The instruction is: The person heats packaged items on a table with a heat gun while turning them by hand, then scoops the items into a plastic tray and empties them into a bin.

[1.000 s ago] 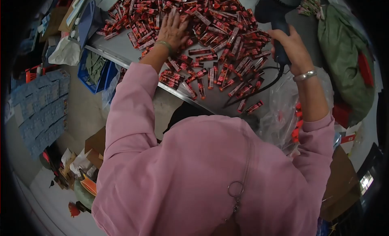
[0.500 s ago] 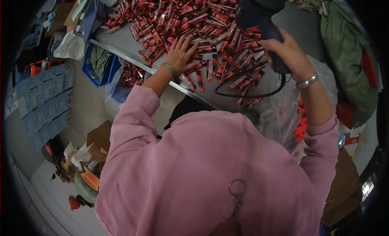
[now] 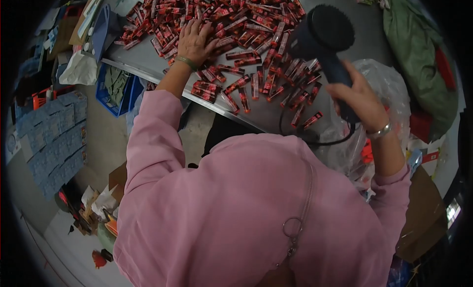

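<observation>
My right hand (image 3: 362, 99) grips the handle of a dark hair dryer (image 3: 327, 33), with its round end raised above the table and its cord looping down beside me. Fingers spread, my left hand (image 3: 197, 43) rests on a pile of small red packets (image 3: 226, 13). The packets are slim, with clear and dark parts, and cover much of the metal-edged grey table (image 3: 359, 20). Looser packets (image 3: 295, 97) lie scattered below the dryer. What the packets contain is too small to tell.
A clear plastic bag (image 3: 345, 139) with red things in it sits by my right forearm. Green cloth (image 3: 416, 65) hangs at the right. Below the table's left edge is a blue basket (image 3: 106, 92). Cardboard boxes (image 3: 419, 213) stand at the lower right.
My left hand has moved up and left over the packets. The hair dryer has come lower and further right in view, with its cord shifting along.
</observation>
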### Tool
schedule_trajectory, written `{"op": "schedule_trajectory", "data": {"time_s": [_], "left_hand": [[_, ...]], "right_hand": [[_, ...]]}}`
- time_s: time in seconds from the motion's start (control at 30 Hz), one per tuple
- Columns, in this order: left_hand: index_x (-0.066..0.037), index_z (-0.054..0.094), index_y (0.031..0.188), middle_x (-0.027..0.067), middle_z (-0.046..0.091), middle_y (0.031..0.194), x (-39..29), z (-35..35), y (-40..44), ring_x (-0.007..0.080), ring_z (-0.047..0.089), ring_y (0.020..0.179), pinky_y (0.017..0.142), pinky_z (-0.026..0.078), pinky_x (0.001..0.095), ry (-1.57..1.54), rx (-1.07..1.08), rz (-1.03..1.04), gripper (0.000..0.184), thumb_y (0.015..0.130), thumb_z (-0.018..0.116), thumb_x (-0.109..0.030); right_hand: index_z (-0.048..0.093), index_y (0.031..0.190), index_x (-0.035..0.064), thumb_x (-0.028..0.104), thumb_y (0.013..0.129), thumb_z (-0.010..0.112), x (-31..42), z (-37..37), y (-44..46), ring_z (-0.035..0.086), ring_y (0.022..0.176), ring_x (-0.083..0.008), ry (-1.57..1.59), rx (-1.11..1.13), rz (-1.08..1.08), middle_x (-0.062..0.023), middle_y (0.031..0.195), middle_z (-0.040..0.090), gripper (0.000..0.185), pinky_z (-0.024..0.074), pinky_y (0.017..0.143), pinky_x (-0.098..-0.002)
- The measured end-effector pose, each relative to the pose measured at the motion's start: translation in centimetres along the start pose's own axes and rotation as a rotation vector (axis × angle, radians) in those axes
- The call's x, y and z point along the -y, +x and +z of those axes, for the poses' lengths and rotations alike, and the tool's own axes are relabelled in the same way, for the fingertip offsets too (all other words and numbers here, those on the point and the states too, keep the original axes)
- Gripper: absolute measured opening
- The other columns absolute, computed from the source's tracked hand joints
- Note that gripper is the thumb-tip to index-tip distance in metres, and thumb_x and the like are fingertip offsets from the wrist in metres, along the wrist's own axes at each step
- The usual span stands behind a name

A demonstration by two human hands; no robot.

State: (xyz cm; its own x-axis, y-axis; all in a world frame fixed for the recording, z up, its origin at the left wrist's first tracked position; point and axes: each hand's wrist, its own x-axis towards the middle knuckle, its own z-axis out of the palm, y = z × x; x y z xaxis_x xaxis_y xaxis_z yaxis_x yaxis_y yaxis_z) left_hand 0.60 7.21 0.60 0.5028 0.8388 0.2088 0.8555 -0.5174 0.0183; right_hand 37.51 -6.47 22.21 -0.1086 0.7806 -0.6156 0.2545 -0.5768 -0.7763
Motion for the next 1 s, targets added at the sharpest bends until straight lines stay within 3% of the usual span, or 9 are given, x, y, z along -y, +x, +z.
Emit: {"op": "schedule_trajectory", "data": {"time_s": [0.13,0.2,0.3,0.43,0.53,0.57,0.67,0.77,1.0], "left_hand": [[-0.013,0.051,0.129,0.0192,0.044,0.135,4.0,1.5,4.8,0.0384,0.04,0.126,0.106,0.03,0.0484,-0.11,-0.191,-0.06,0.051,0.087,0.06,-0.041],[-0.013,0.049,0.129,0.0199,0.043,0.136,5.4,1.4,7.0,0.0377,0.04,0.126,0.106,0.031,0.0481,-0.094,-0.201,-0.075,0.05,0.088,0.058,-0.04],[-0.015,0.045,0.134,0.0189,0.041,0.138,6.2,2.0,11.2,0.0363,0.037,0.129,0.107,0.031,0.0471,0.053,-0.062,-0.051,0.055,0.088,0.056,-0.043],[-0.019,0.041,0.138,0.0165,0.038,0.141,6.1,4.9,15.5,0.0341,0.032,0.134,0.108,0.028,0.0452,0.145,0.007,-0.001,0.064,0.087,0.051,-0.058],[-0.019,0.042,0.138,0.0157,0.038,0.142,5.2,7.1,17.7,0.0338,0.03,0.135,0.109,0.026,0.0458,0.017,-0.027,0.012,0.068,0.086,0.048,-0.063],[-0.019,0.043,0.138,0.0159,0.036,0.144,5.1,7.4,18.3,0.0338,0.028,0.136,0.11,0.024,0.0465,-0.037,0.084,0.03,0.072,0.084,0.048,-0.067],[-0.015,0.046,0.136,0.019,0.035,0.143,3.2,8.0,17.0,0.0369,0.03,0.134,0.111,0.024,0.0472,-0.068,-0.003,-0.03,0.072,0.085,0.048,-0.066],[-0.012,0.048,0.133,0.0197,0.036,0.142,1.5,4.7,14.9,0.0398,0.029,0.133,0.111,0.024,0.0487,-0.284,0.135,0.058,0.07,0.085,0.051,-0.062],[-0.009,0.051,0.126,0.0243,0.042,0.133,1.1,1.0,7.3,0.0391,0.04,0.125,0.108,0.028,0.0502,-0.434,0.173,0.321,0.058,0.079,0.065,-0.039]], "right_hand": [[0.045,0.109,0.0018,0.02,0.081,0.066,0.3,0.1,1.1,0.054,0.052,-0.0096,0.048,0.081,0.134,-0.0009,0.07,0.052,0.04,0.0441,0.048,-0.0234],[0.045,0.113,0.0003,0.02,0.081,0.066,0.0,0.3,3.0,0.054,0.051,-0.0096,0.057,-0.231,0.03,-0.0013,0.07,0.053,0.043,0.0439,0.048,-0.0234],[0.045,0.113,-0.0002,0.019,0.081,0.066,1.9,0.9,5.9,0.053,0.051,-0.0098,0.045,-0.389,-0.03,-0.0017,0.07,0.053,0.043,0.0438,0.048,-0.0234],[0.043,0.121,-0.0026,0.019,0.079,0.068,5.7,2.7,6.7,0.053,0.052,-0.0096,0.057,-0.265,-0.013,-0.0021,0.07,0.054,0.053,0.0443,0.048,-0.0243],[0.047,0.111,-0.0006,0.018,0.08,0.068,7.6,3.1,8.4,0.054,0.052,-0.0097,0.139,-0.155,0.035,-0.0016,0.07,0.054,0.042,0.0446,0.048,-0.025],[0.048,0.108,0.0007,0.018,0.08,0.068,7.7,2.9,9.4,0.054,0.052,-0.01,0.128,-0.22,-0.005,-0.0019,0.07,0.054,0.038,0.0453,0.047,-0.0253],[0.048,0.102,0.0036,0.018,0.082,0.067,8.6,1.9,12.4,0.054,0.053,-0.0109,0.173,-0.37,-0.046,-0.003,0.071,0.055,0.031,0.0459,0.048,-0.0253],[0.048,0.097,0.0067,0.02,0.084,0.065,9.9,1.8,14.1,0.055,0.054,-0.0119,0.272,-0.459,-0.042,-0.0041,0.073,0.055,0.025,0.0469,0.048,-0.0259],[0.049,0.104,0.0033,0.019,0.083,0.066,16.3,7.5,18.6,0.056,0.054,-0.01,0.228,-0.101,-0.109,-0.0033,0.073,0.056,0.032,0.0484,0.048,-0.025]]}}
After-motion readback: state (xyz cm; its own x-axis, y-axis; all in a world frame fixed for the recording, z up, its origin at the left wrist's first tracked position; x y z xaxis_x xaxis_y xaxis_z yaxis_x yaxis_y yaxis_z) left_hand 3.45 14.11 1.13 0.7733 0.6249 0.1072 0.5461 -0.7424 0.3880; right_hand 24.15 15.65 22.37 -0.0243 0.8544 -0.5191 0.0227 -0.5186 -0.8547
